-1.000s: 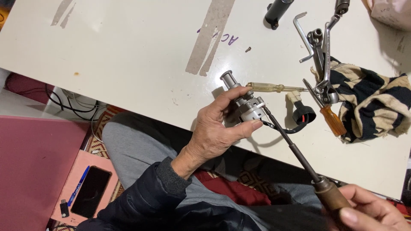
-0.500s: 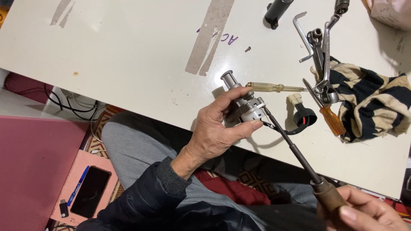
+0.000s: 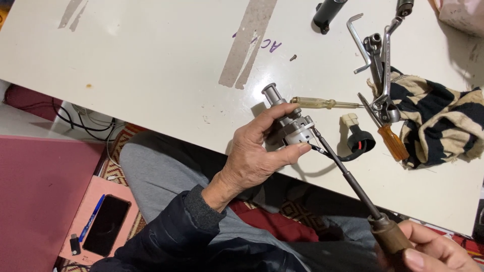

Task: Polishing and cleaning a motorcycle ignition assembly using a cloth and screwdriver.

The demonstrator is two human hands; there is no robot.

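The left hand reaches up from a dark sleeve, wrist bent back, fingers curled tight around a small grey metal part; the thumb lies along the part's lower side and the forefinger arches over its top; the part sits tilted, its round cylindrical end pointing up and away from the hand, just over the near edge of the white table. The right hand shows at the bottom corner, fingers closed about the brown wooden handle of a long screwdriver; its dark shaft slants up to meet the metal part at the side nearest the thumb.

A black cable with a round black plug trails from the part onto the table, just beside it; a yellow-handled screwdriver lies flat just beyond the part; farther along lie an orange-handled screwdriver, a cluster of wrenches and a striped cloth.

Beyond the part, toward the far side, the table surface is bare save for strips of tape residue; below the table edge, the person's grey-clad lap lies under both hands.
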